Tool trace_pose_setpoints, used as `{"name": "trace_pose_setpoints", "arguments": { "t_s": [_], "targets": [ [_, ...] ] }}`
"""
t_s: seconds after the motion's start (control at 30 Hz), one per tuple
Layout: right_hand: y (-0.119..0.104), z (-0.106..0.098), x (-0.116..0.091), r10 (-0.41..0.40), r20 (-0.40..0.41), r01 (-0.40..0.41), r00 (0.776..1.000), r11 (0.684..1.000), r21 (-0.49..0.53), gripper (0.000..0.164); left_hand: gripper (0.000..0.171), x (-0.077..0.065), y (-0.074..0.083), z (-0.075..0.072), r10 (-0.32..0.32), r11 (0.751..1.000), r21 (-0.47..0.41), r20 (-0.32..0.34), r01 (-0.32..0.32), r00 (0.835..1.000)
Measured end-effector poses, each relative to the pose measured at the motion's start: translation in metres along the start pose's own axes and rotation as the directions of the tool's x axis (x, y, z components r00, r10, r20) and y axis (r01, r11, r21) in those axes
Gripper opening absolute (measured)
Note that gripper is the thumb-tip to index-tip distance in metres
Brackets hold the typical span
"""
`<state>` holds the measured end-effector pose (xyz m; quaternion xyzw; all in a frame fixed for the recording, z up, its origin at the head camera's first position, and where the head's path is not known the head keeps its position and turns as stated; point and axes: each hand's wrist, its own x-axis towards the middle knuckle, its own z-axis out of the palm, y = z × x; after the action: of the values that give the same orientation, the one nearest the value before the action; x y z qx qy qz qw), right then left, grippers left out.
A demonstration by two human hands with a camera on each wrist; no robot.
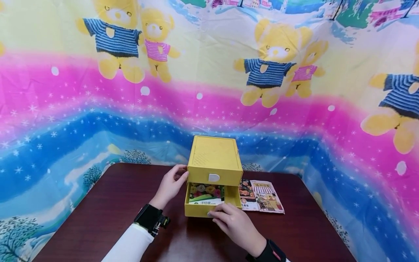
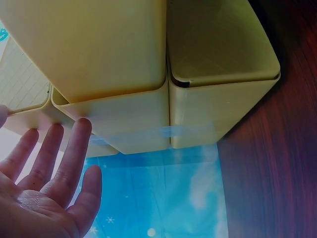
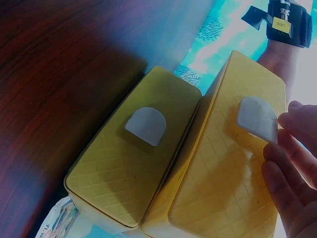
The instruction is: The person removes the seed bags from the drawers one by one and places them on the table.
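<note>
A yellow two-drawer storage box (image 1: pixel 214 153) stands on the table, with a white tab (image 1: pixel 214 177) on its shut upper drawer. Its lower drawer (image 1: pixel 199 211) is pulled out toward me, and a packet with a flower picture (image 1: pixel 206 194) lies inside. The fingertips of my right hand (image 1: pixel 237 225) pinch the edge of the lower drawer's white tab handle (image 3: pixel 257 119). My left hand (image 1: pixel 168 187) rests its fingertips against the box's left side. Extended, spread fingers of that left hand (image 2: pixel 54 183) show in the left wrist view.
Two printed packets (image 1: pixel 268 196) lie on the dark wooden table (image 1: pixel 137 196), just right of the box. A patterned cloth with bears (image 1: pixel 275 65) hangs behind and around the table.
</note>
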<state>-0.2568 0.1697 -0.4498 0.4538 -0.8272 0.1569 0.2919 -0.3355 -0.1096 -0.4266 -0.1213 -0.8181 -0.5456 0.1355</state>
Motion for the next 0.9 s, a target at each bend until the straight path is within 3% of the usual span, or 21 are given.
{"name": "trace_pose_setpoints", "arguments": {
  "t_s": [0.17, 0.9],
  "targets": [
    [-0.0019, -0.0005, -0.0012, -0.024, -0.017, 0.024, 1.0, 1.0, 0.004, 0.025, 0.035, -0.0013, 0.0007, -0.0002, -0.011, 1.0, 0.003, 0.001, 0.011, 1.0],
    [-0.0099, -0.0039, -0.0042, 0.008, -0.002, -0.008, 1.0, 1.0, -0.008, 0.023, 0.034, -0.0002, -0.0007, 0.0, -0.002, 1.0, -0.001, 0.005, 0.002, 1.0]
  ]
}}
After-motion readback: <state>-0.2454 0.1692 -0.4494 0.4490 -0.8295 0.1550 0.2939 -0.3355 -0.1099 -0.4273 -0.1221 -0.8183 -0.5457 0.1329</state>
